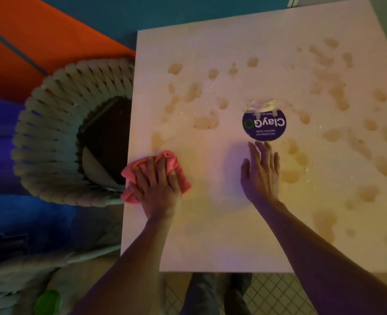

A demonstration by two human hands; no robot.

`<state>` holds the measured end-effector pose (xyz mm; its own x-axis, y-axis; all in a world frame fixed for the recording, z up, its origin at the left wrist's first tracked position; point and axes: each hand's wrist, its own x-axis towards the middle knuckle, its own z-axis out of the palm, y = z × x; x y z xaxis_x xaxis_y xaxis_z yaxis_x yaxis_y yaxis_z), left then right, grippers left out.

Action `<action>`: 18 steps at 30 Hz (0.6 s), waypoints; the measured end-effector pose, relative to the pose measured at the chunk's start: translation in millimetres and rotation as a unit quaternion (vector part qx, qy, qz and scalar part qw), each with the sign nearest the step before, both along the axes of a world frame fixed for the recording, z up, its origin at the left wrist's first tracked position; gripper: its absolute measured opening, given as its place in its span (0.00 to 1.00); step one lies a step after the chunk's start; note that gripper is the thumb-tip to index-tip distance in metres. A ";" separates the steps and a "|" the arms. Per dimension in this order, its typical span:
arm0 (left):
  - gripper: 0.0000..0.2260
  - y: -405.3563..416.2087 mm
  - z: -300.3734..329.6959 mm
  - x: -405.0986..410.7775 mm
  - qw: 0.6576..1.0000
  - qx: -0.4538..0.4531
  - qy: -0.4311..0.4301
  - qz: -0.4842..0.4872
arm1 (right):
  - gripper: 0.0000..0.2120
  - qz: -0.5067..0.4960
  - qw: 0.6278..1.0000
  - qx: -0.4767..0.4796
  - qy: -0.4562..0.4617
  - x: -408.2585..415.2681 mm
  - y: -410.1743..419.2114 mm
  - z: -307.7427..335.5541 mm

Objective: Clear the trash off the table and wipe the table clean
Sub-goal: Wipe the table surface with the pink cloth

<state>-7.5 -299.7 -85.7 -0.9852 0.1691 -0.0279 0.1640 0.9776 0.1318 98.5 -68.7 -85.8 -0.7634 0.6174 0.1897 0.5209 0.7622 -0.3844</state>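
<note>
Pink, soft and bunched, the cloth [156,173] crumples under your left hand [158,187], fingers curled into its middle, while your right hand [261,173] lies flat, fingers straight, on the stained table [210,235].

The table [210,235] runs off the picture at 3 o'clock. The pink cloth [172,162] is half hidden under the left hand [158,189]. The sticker [264,126] has small print too tiny to read and a torn top edge at 12 o'clock. The woven chair [51,137] has its seat partly under the table.
</note>
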 end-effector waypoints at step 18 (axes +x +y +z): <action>0.24 107.8 -8.8 -245.3 1.000 0.021 0.005 -0.006 | 0.24 -0.002 0.999 0.024 -0.039 -200.0 58.8 -9.3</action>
<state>-252.7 -191.8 -94.5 -0.9832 0.1824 -0.0107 0.1779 0.9690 0.1714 -101.4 -9.9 -95.1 -0.7751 0.6115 0.1592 0.5505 0.7771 -0.3050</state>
